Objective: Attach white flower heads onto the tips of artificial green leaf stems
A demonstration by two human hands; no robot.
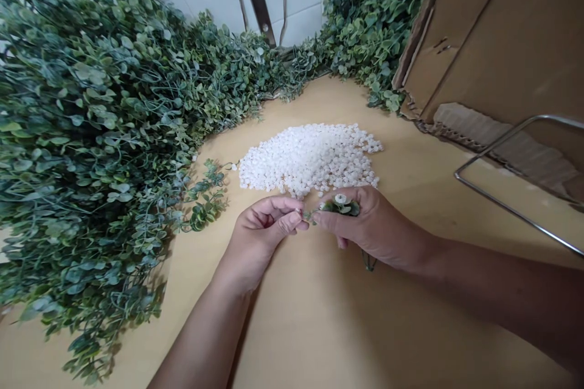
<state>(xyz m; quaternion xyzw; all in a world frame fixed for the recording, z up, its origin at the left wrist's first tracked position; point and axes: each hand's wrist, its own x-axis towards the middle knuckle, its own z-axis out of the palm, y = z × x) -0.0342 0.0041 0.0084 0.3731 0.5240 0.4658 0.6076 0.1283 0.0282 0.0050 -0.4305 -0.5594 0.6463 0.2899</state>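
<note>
My right hand (371, 225) is closed around an artificial leaf sprig (349, 209), whose thin stems hang out below the palm. A small white piece (340, 199) sits among its leaves. Thumb and forefinger of my left hand (269, 228) pinch a tiny whitish piece (298, 211) at the tip of the sprig, most of it hidden by the fingers. The two hands nearly meet just in front of a heap of small white plastic pieces (310, 155) on the tan tabletop (292, 328).
A large pile of artificial greenery (100, 103) covers the left side and runs along the back wall. More greenery (378, 12) stands at the back right beside a cardboard box (511, 42). A bent metal wire frame (493, 149) juts in at right. One loose sprig (205, 203) lies left of the heap.
</note>
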